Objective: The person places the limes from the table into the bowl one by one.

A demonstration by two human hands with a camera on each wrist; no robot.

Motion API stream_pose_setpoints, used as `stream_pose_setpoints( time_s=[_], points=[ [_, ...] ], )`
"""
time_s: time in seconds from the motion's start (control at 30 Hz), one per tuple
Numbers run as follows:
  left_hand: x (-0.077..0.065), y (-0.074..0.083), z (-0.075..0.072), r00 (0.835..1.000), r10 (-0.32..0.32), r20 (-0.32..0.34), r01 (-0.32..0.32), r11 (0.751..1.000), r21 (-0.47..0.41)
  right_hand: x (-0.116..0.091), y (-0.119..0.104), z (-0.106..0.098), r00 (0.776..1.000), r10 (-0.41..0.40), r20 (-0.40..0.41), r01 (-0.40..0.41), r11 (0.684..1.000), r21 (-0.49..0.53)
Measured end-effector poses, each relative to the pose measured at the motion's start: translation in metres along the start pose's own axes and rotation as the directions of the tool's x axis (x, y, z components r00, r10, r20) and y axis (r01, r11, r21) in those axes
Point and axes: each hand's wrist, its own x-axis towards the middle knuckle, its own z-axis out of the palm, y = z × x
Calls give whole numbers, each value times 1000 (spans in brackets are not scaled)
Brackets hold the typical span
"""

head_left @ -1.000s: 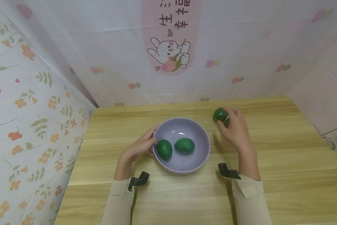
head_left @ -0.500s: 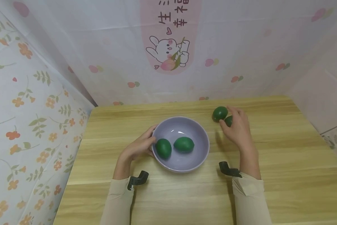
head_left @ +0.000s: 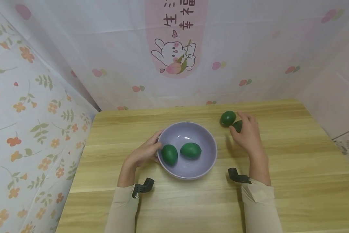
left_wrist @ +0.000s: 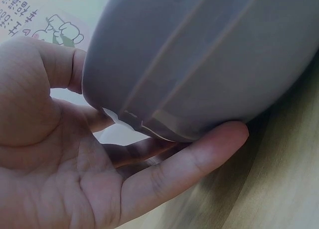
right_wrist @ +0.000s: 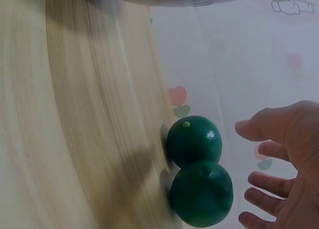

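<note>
A: Holding what with the left hand [head_left: 145,151]?

B: Gripping the purple bowl [head_left: 187,171] at its left side, with the thumb up near the rim and with fingers curled around the lower wall.

A: And with the right hand [head_left: 248,134]?

B: Holding nothing. Loosely open, with thumb and fingers well parted, near the back edge of the table [head_left: 189,207], to the right of the bowl. Just beside two green limes there, with a gap before the fingertips in the right wrist view.

A: Lying how, those two?

B: Close together on the wood: a back lime [head_left: 228,118], then a front lime [head_left: 237,126], partly hidden behind the hand from above. Apparently touching each other.

A: And inside the bowl?

B: Two more: a left lime [head_left: 170,155] against the wall by the gripping thumb, and a middle lime [head_left: 190,150] lying sideways, just apart from it.

A: Anything around all this?

B: Beige sleeves [head_left: 122,210] on both arms, with a black bracket [head_left: 143,187] at each wrist. Behind the table, a pale cloth [head_left: 235,42] printed with a rabbit and small fruits.
</note>
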Motion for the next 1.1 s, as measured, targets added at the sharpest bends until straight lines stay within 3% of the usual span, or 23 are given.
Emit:
stream_pose_setpoints(
  time_s=[0.47,1.1],
  points=[
    [0,-1,0,1000,7,5,-7,1000,-2,1,7,4,997,57,49,-56,998,-20],
    [0,0,0,1000,7,-1,-7,1000,6,1,16,8,992,116,58,-115,993,-26]
  ],
)
